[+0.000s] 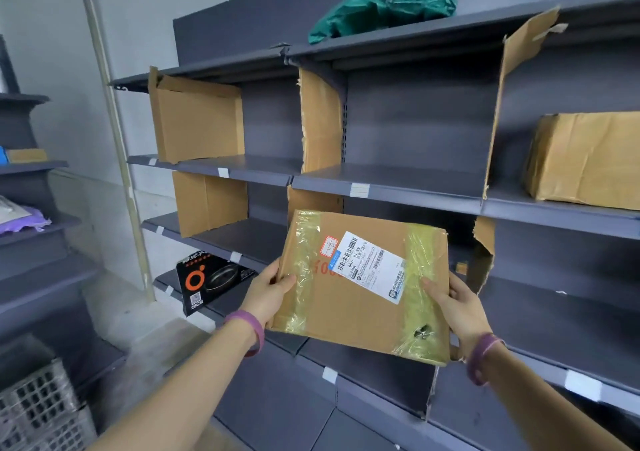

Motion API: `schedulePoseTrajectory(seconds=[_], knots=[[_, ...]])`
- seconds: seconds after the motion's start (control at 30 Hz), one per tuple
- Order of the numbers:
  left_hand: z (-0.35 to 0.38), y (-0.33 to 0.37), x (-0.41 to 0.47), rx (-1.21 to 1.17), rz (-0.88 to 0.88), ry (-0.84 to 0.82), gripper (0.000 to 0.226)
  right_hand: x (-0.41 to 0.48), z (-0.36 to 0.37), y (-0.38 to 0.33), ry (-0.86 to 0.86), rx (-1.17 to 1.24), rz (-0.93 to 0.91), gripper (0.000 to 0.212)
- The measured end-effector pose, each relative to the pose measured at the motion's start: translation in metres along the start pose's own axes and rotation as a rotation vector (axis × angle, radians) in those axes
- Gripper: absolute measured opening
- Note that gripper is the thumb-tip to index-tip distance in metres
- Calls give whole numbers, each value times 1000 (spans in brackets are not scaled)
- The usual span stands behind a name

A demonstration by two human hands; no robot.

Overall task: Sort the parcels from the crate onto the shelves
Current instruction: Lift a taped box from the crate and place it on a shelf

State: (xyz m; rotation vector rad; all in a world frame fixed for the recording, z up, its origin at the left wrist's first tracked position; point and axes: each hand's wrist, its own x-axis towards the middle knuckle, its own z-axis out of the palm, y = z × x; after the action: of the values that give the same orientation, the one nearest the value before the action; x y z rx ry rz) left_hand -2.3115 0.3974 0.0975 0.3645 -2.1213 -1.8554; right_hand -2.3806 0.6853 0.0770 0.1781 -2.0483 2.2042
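Your left grip (pixel 268 291) and right grip (pixel 457 307) clasped one unshelved parcel (pixel 360 284) mid-frame; a brown box (pixel 585 159) sat shelved at right.

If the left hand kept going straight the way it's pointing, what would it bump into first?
The left hand grips the parcel, so they'd go together. Pointing up and forward, it would probably meet the cardboard divider behind the parcel's top corner first, though depth is hard to judge.

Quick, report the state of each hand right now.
Left hand: thumb on top, holding the cardboard parcel by its left edge.
Right hand: thumb on top, holding the same parcel by its right edge.
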Motion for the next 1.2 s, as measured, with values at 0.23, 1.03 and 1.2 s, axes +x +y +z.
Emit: schedulePoseTrajectory(seconds=[0.23, 1.03, 1.2], knots=[[7, 0, 55, -7, 16, -130, 37, 27, 10, -1, 111, -47, 3, 16], [-232, -44, 144, 111, 103, -288, 31, -41, 269, 14, 266, -57, 22, 26], [-292, -52, 182, 120, 53, -167, 29, -13, 344, 29, 166, -51, 36, 33]])
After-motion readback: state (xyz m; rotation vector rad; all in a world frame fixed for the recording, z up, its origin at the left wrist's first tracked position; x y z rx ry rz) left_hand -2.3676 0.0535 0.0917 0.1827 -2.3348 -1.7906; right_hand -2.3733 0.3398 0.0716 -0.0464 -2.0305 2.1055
